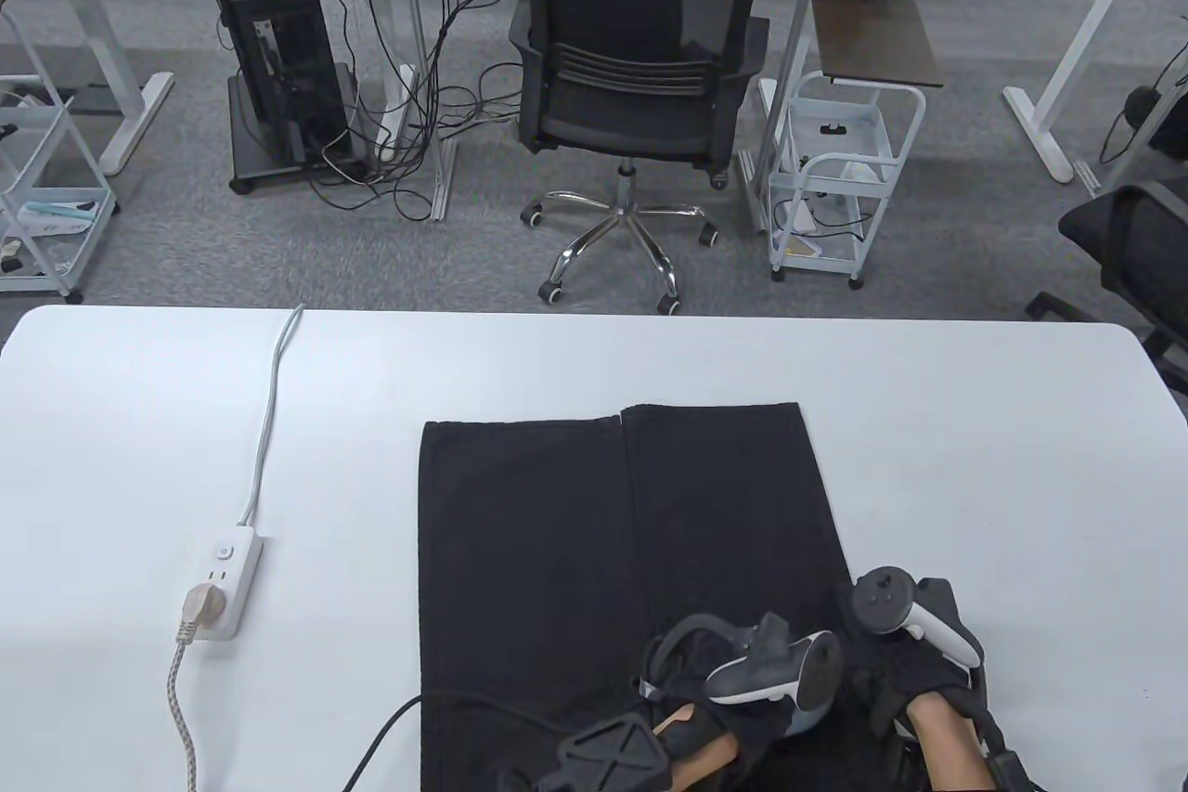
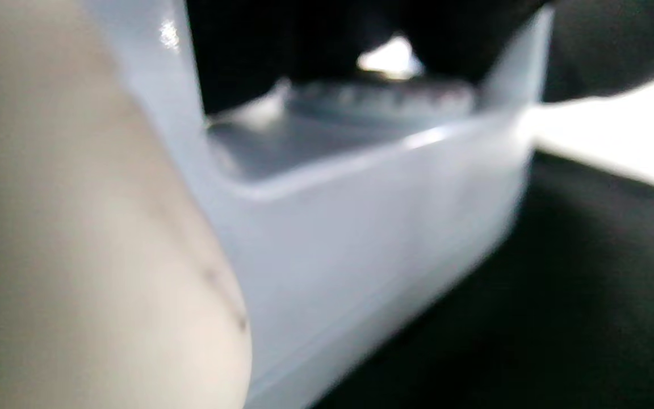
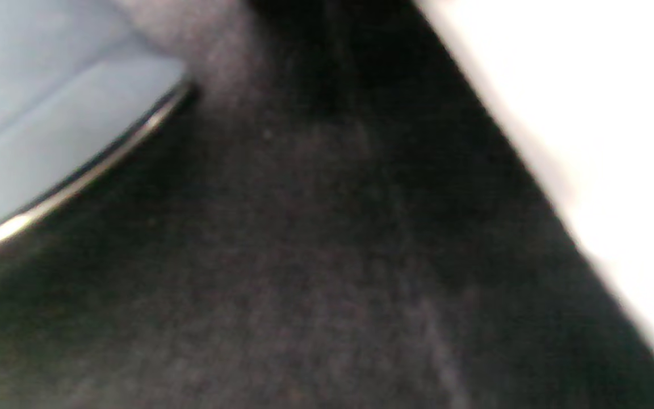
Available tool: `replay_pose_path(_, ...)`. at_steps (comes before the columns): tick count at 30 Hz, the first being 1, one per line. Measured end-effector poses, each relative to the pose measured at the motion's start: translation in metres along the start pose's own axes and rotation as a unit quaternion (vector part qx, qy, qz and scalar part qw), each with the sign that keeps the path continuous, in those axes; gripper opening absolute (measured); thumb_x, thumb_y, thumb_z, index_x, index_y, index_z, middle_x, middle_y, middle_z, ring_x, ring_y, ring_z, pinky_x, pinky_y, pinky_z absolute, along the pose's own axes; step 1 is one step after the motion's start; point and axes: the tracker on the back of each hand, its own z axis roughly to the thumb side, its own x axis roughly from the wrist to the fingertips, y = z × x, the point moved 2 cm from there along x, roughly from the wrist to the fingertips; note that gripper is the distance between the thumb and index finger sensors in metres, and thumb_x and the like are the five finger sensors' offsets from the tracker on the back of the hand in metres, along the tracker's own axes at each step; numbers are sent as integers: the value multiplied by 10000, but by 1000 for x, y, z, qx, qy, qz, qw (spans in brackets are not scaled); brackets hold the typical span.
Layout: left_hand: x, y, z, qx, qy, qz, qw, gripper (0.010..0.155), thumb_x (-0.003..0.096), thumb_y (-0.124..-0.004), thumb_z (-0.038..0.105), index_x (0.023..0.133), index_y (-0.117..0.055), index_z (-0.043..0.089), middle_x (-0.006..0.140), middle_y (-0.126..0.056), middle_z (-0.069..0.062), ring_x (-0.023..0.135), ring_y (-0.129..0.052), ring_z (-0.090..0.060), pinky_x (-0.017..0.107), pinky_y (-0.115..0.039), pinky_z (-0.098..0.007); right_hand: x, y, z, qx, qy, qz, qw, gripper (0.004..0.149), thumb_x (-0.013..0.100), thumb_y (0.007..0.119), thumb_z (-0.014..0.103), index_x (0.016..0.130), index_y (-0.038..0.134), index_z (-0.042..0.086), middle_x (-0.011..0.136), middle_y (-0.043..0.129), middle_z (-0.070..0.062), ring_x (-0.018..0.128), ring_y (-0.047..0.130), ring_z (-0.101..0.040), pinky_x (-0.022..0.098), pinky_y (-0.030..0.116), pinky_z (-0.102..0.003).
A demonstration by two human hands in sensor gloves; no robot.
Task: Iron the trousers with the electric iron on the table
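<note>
Wide white table [image 1: 974,458], and the black trousers [image 1: 557,569] lie flat from its near edge toward the middle, hems away. Left of them, near the left edge, a power strip [image 1: 223,583] with one plug in. Both hands sit low on the right leg: left hand [image 1: 733,699], right hand [image 1: 914,657], grips impossible to tell here. Only the wrist views, both blurred, catch the pale blue iron [image 2: 361,227] on the cloth, its shiny sole edge [image 3: 71,187] touching fabric.
</note>
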Motion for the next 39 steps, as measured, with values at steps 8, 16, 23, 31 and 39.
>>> replay_pose_path(8,80,25,-59,-22,93,-1,995,398,587,-780,476,790,-751,135,464,-929,28,374,-962,-129,532,-822,-481,0,3,3,-29,10,-6,1000,681,618,443,365,1071,-29,177,1097,-139,-173,963,-97,-524,613,150,-788)
replay_pose_path(16,121,38,-121,-50,183,-3,982,399,593,-775,486,796,-745,144,472,-927,35,385,-961,-122,543,-819,-472,1,3,4,-34,11,-5,999,690,618,440,376,1073,-33,163,1096,-137,-189,963,-77,-537,613,159,-792)
replay_pose_path(23,114,35,-116,-43,181,0,983,396,586,-775,485,783,-749,143,460,-926,37,373,-962,-119,529,-825,-473,1,4,4,-32,9,0,999,698,622,442,386,1073,-40,159,1093,-148,-191,957,-99,-542,610,151,-795)
replay_pose_path(31,78,23,-89,-35,139,-1,990,392,582,-779,478,775,-755,138,452,-927,32,364,-962,-123,520,-827,-478,1,4,4,-26,9,2,1000,699,622,440,391,1070,-48,168,1090,-160,-184,954,-112,-534,609,135,-793)
replay_pose_path(39,20,8,-42,-11,60,-3,998,395,582,-780,473,774,-754,129,449,-927,26,361,-963,-127,519,-825,-484,1,4,4,-21,8,3,1000,697,621,440,393,1069,-49,176,1089,-163,-176,953,-120,-526,607,126,-790)
